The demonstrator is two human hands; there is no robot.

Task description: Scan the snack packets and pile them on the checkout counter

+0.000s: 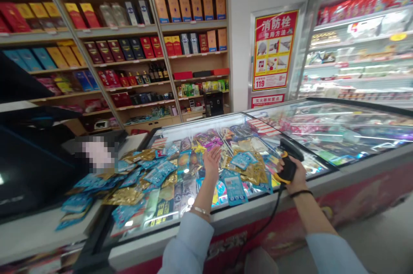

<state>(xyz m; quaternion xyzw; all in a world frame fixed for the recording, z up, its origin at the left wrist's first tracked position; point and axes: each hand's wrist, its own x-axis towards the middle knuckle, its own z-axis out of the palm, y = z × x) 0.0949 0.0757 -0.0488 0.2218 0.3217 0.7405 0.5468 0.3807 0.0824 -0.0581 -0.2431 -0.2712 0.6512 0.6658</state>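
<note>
My right hand (297,176) is wrapped round the grip of a black and yellow barcode scanner (288,170), whose cord runs down over the freezer's front. My left hand (212,160) is stretched out above the freezer's glass top, palm up, fingers extended and nothing in it. To its right lies a smaller group of blue and gold snack packets (247,166). One blue packet (235,189) rests close to the front edge, between my hands. A larger heap of blue and gold packets (145,175) spreads to the left, partly over the counter.
The chest freezer (193,229) spans the front, its goods visible through the glass. A white counter (41,233) with dark equipment (29,162) stands at the left. Behind are shelves of boxed goods (129,48), a red fire-hydrant sign (274,50) and a lit display fridge (358,54).
</note>
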